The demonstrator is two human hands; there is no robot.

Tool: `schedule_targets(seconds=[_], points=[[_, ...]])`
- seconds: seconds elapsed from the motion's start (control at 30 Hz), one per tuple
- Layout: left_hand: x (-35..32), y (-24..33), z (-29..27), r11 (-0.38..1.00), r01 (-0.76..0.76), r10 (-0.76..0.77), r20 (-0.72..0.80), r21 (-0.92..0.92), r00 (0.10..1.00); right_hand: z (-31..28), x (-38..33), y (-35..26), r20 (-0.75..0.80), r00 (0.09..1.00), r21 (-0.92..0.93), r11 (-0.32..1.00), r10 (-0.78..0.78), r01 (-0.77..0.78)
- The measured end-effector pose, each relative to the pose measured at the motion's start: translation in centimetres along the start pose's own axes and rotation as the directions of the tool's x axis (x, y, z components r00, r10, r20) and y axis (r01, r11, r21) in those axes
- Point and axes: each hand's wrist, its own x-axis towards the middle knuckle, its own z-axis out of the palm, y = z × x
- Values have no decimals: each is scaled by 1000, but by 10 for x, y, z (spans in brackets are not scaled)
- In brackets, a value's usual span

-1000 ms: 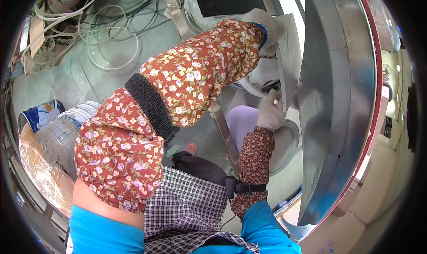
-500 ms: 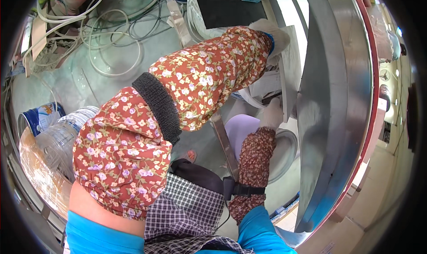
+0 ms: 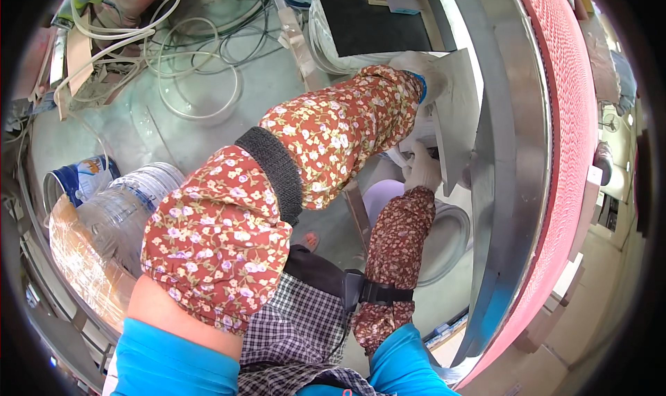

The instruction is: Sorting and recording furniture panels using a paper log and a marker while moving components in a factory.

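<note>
Nearest: black-and-white checked cloth apron (image 3: 298, 319) over the lap. Loose red floral fabric sleeve (image 3: 215, 240) on the left arm, darker one (image 3: 399, 233) on the right.

Right hand (image 3: 423, 169), pale knit glove, fingers part curled at the lower end of the flat grey sheet panel (image 3: 459, 83); can't tell if it has hold of anything. Round lilac plastic piece (image 3: 378, 198) and round pale-grey lid or basin (image 3: 463, 254) just below it.

Left hand (image 3: 418, 66), same glove, at the panel's upper left edge. Fingers hidden, so can't confirm grip or opening. Panel stands tilted, just beside the curved grey metal wall (image 3: 513, 153).

Risks, my read: weak glove grip lets the panel slip; a twist could scrape it on the wall; baggy sleeve could snag on its edge.

Far: flat black board (image 3: 354, 21), coiled whitish hose (image 3: 121, 36); trip hazard if someone steps there.
</note>
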Motion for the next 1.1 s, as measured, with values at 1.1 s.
schedule_targets(seconds=[1.1], points=[[-44,-42,118,-55,139,-434,149,-989,889,-100,-175,102,619,754,237,863,219,-446]])
